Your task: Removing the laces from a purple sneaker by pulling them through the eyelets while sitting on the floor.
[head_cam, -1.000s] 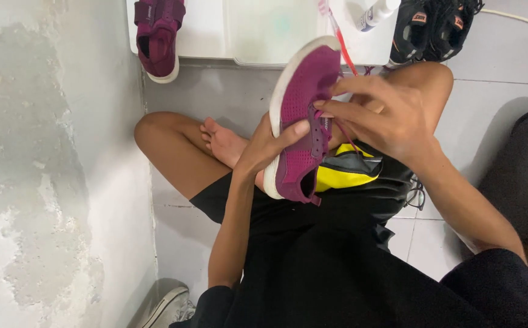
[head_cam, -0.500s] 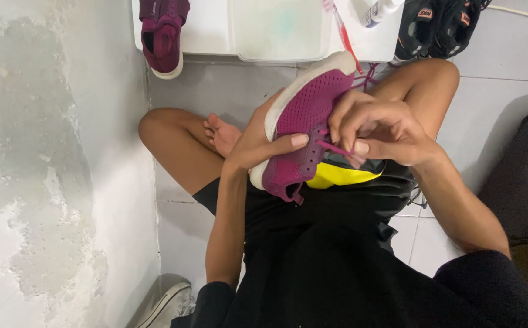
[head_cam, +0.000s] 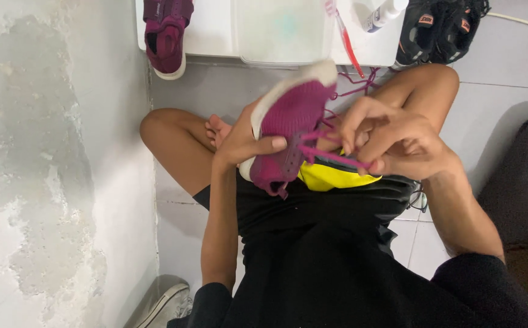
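a bare wall (head_cam: pixel 45 164) is closing off the left side, and the bent knee (head_cam: pixel 161 130) is sitting just beside it. ahead, a white tray (head_cam: pixel 215 30) carrying a purple shoe (head_cam: pixel 165 36), a toothbrush (head_cam: pixel 344 36) and black shoes (head_cam: pixel 440 27) is blocking the way. grey floor (head_cam: pixel 507 97) is lying open on the right.

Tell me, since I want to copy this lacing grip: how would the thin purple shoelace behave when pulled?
Probably floppy: the thin purple shoelace runs straight only where the right hand pinches it, while loose loops curl above. Likely very light for its size. The purple knit shoe with white sole seems soft, so the left hand steadies it.
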